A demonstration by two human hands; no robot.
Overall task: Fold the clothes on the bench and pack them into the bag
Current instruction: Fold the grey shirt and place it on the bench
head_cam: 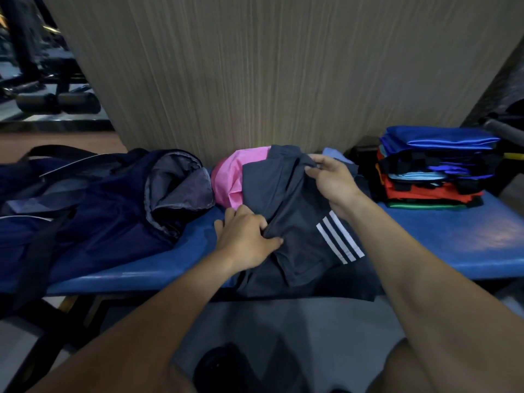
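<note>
Both hands — left hand (243, 234), right hand (330, 180) — pinch the dark striped garment (300, 222), fingers clamped on cloth, fingertips partly hidden.

Bare bench (453, 239) lies open on the right — bag (107, 205) and folded stack (433, 168) flank it.

Dark grey garment (286, 211) at 12 o'clock looks like thin matt synthetic cloth w/ smooth white stripes. Pink cloth (226, 182) behind it, soft sheen. At 9 o'clock I see the navy bag (107, 205), matt woven fabric, grey lining slightly shiny. Bench (453, 239) is blue vinyl-like padding, smooth, glossy. Stack at 2 o'clock (433, 165): top blue piece satin-shiny. Back wall (269, 66): matt wood-grain panel.
</note>
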